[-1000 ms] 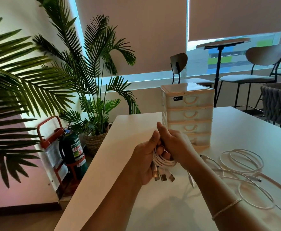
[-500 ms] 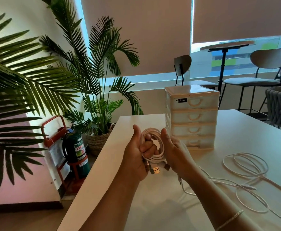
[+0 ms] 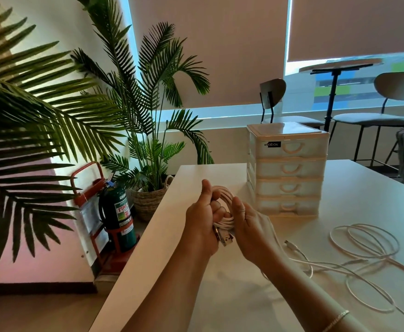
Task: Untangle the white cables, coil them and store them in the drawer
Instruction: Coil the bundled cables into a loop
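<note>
White table (image 3: 363,188), potted palms (image 3: 148,111), fire extinguisher (image 3: 117,212), lowered blinds (image 3: 208,44), chairs (image 3: 397,89) by bright window (image 3: 220,113)

A coiled bundle of white cables (image 3: 225,207) stood upright above the table, USB plugs (image 3: 226,238) hanging below. Loose white cables (image 3: 363,243) lay looped on the tabletop, seemingly tangled, near the closed four-drawer unit (image 3: 287,168).

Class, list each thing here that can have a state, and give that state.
Coil: wound, held in both hands.
Left hand: grips coil.
Right hand: grips coil.
Loose cables: uncoiled, on table.
Drawers: all closed.
</note>
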`<action>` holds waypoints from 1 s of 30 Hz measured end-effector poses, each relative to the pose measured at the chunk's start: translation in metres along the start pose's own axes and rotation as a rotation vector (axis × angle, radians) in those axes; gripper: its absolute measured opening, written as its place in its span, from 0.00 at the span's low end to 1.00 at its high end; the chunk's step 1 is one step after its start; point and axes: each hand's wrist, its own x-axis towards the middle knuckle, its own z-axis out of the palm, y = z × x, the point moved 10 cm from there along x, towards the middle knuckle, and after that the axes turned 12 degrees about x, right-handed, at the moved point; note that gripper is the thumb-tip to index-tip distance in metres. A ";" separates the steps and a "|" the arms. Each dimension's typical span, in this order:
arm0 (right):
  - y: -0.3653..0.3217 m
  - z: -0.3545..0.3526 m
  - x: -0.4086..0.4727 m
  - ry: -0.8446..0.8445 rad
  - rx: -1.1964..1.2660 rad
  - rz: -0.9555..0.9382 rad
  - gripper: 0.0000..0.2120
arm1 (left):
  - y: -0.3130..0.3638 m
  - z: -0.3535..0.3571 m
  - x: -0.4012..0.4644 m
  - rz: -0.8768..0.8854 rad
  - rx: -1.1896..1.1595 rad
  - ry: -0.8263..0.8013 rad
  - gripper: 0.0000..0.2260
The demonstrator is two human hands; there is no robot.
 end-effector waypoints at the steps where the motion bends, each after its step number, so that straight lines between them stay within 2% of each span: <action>1: 0.002 0.001 0.000 -0.003 -0.001 0.010 0.30 | 0.000 -0.002 0.000 -0.006 0.010 0.014 0.18; 9: -0.001 0.004 -0.007 -0.004 0.024 0.025 0.16 | 0.007 -0.009 0.001 0.005 -0.071 0.082 0.22; 12: -0.001 0.011 -0.008 -0.085 -0.041 0.032 0.13 | 0.009 -0.011 0.002 0.024 -0.046 0.095 0.21; 16: 0.005 0.027 -0.011 -0.216 -0.237 0.108 0.09 | 0.015 -0.011 0.000 0.087 0.129 0.092 0.23; 19: 0.012 0.035 -0.016 -0.308 -0.359 0.211 0.14 | 0.024 -0.007 -0.001 0.206 0.311 0.095 0.22; 21: 0.015 0.039 -0.021 -0.379 -0.422 0.260 0.13 | 0.028 -0.003 -0.003 0.297 0.444 0.091 0.21; 24: 0.013 0.041 -0.024 -0.460 -0.503 0.255 0.11 | 0.031 0.007 -0.007 0.420 0.671 0.063 0.21; 26: 0.011 0.041 -0.025 -0.497 -0.521 0.237 0.11 | 0.029 0.010 -0.007 0.443 0.789 0.061 0.22; 30: 0.007 0.041 -0.027 -0.539 -0.507 0.245 0.11 | 0.027 0.015 -0.006 0.464 0.891 0.039 0.17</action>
